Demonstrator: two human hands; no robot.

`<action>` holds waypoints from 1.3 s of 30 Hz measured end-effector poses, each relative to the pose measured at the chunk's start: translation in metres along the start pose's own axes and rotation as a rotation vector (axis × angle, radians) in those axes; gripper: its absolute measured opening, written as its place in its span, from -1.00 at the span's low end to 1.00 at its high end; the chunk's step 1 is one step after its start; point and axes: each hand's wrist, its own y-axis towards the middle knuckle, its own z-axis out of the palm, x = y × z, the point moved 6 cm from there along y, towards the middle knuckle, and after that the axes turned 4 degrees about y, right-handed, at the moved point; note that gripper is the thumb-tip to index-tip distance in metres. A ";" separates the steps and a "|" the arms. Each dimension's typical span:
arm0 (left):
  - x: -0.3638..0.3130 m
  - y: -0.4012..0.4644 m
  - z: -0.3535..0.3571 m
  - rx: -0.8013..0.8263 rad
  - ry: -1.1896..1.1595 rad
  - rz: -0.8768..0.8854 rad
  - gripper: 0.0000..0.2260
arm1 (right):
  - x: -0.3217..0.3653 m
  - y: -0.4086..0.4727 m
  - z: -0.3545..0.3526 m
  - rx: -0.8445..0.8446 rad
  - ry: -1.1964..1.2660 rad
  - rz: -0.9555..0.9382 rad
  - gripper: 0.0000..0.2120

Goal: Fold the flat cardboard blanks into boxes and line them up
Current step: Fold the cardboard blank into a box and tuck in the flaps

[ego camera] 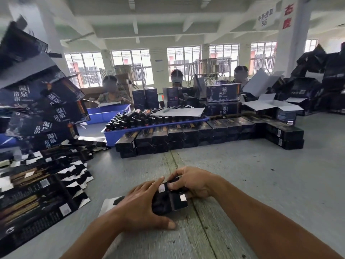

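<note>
The half-folded black box (169,200) is gripped by both hands on the grey floor; the left hand (141,202) is wrapped around its near end, and the end flap is pinched shut by the fingers of the right hand (192,182); the long axis of the box seems to run from the left hand toward the right hand. The row of finished boxes (186,135) lies straight ahead of the box, well apart; the pile of flat blanks (43,186) lies to its left, nearer to the left hand.
</note>
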 end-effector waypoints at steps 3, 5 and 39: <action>0.007 -0.007 -0.002 -0.028 -0.031 -0.023 0.25 | 0.001 0.000 0.002 -0.027 0.012 -0.022 -0.83; 0.007 -0.008 -0.004 -0.059 -0.033 -0.028 0.26 | 0.000 -0.003 0.001 -0.076 0.030 -0.076 -0.83; -0.004 -0.035 -0.060 -0.737 0.067 0.169 -0.11 | 0.031 -0.033 0.008 -0.141 0.058 -0.458 -0.90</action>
